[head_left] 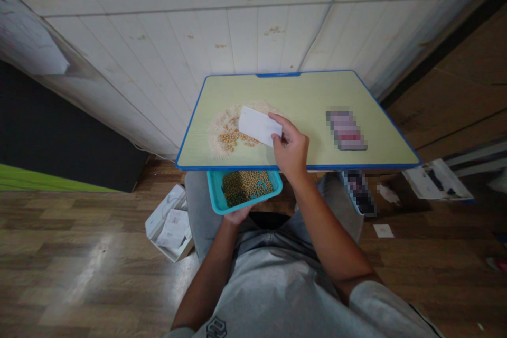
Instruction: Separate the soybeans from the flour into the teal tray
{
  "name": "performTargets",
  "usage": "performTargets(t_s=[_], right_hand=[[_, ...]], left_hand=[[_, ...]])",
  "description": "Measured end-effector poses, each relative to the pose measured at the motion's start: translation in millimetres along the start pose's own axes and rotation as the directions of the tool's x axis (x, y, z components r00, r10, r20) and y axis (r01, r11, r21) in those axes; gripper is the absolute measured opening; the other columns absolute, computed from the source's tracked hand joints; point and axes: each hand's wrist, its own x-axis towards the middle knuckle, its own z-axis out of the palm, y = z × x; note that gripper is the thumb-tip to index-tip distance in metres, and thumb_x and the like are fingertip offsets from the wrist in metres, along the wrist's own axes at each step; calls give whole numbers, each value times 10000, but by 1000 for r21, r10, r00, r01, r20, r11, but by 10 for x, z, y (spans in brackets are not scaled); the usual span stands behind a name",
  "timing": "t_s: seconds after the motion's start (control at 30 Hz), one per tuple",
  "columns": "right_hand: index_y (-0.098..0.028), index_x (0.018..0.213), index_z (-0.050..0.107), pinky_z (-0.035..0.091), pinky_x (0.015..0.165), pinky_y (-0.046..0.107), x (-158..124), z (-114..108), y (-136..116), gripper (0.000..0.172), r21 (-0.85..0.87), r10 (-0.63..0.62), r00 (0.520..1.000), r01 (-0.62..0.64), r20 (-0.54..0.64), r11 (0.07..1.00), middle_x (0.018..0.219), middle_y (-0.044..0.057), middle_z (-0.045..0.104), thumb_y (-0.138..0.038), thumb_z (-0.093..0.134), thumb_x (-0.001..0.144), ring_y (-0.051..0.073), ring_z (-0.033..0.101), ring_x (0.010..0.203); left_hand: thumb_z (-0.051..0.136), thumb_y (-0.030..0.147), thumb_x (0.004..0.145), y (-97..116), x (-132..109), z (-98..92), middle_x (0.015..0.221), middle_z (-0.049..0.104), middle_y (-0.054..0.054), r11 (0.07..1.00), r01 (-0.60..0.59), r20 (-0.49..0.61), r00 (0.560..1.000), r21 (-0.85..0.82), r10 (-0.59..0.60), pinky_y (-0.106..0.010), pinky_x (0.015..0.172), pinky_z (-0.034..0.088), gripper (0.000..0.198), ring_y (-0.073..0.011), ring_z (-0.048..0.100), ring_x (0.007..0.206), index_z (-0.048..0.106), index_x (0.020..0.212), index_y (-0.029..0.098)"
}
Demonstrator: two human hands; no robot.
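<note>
In the head view my right hand (pixel 292 148) pinches a white card (pixel 259 125) between thumb and fingers, tilted over a spread of grains. Under and left of the card lie yellow soybeans (pixel 229 134), ringed by pale rice-like grains (pixel 216 142). Below the table's front edge my left hand (pixel 241 215) holds a turquoise tray (pixel 216 198) from underneath; most of its fingers are hidden by it. Inside the tray are dark green beans (pixel 234 190) on the left and yellowish beans (pixel 257 184) on the right.
The small yellow-green table (pixel 301 95) has a blue rim and stands against a panelled wall. A blurred-out phone-like object (pixel 346 131) lies on its right side. On the floor, an open white box (pixel 170 224) sits at left; a paper square (pixel 383 231) lies at right.
</note>
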Motion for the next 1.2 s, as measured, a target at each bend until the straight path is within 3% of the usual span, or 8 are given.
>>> performTargets(t_s=[0.2, 0.27, 0.4, 0.57, 0.7, 1.03, 1.2], right_hand=[[-262, 1330, 745, 630, 816, 357, 6, -16, -33, 553, -18, 4, 1000, -4, 26, 1000, 1280, 17, 808, -49, 544, 861, 184, 754, 871], [-268, 1330, 746, 633, 820, 355, 3, -17, -34, 551, -2, -2, 1000, 2, 28, 1000, 1288, 11, 804, -51, 545, 865, 189, 762, 916], [-295, 1334, 740, 634, 896, 362, 1, -18, -35, 561, 13, 1, 1000, -1, 29, 1000, 1331, -8, 787, -48, 545, 870, 210, 757, 1108], [-272, 1332, 747, 634, 842, 370, 2, -17, -17, 560, -2, 11, 999, -10, 44, 1000, 1281, 14, 805, -40, 554, 859, 198, 763, 941], [-279, 1342, 738, 637, 879, 361, -13, -5, 21, 565, 59, -7, 999, 4, 51, 998, 1318, 7, 791, -39, 555, 864, 206, 767, 1042], [-309, 1354, 730, 640, 964, 372, -30, 7, 41, 586, 82, -5, 996, -3, 93, 997, 1354, -12, 779, -39, 550, 865, 207, 763, 1144], [-291, 1364, 726, 645, 941, 359, -2, 1, 19, 580, 58, -1, 999, -1, 45, 998, 1363, 3, 775, -49, 545, 869, 208, 759, 1163]], left_hand=[[273, 563, 1080, 13, 35, -66, 1794, 264, -23, 997, 21, 33, 999, -81, -18, -805, 1279, 46, 640, -372, 86, 1683, 355, 1683, 365], [270, 555, 1084, 11, 26, -53, 1791, 272, -28, 997, 18, 22, 1000, -74, -16, -803, 1282, 78, 646, -370, 100, 1681, 327, 1695, 353], [263, 548, 1089, 1, 4, 1, 1760, 360, -71, 996, -9, -19, 1000, -88, 7, -792, 1276, 185, 655, -376, 171, 1669, 355, 1690, 305], [265, 531, 1096, -1, 11, 9, 1740, 398, -64, 992, -17, -37, 999, -121, 13, -796, 1259, 234, 645, -384, 229, 1651, 325, 1700, 311], [301, 526, 1093, 8, 27, -28, 1740, 388, -59, 992, 0, -22, 1000, -130, -3, -813, 1239, 253, 643, -394, 222, 1647, 292, 1705, 329], [315, 534, 1090, 19, 62, -121, 1761, 334, -53, 987, 21, -16, 1000, -161, -24, -851, 1224, 182, 647, -399, 165, 1657, 260, 1709, 357], [308, 539, 1089, 33, 81, -203, 1765, 323, -41, 988, 28, 26, 999, -151, -24, -890, 1185, 179, 633, -410, 130, 1659, 273, 1701, 380]])
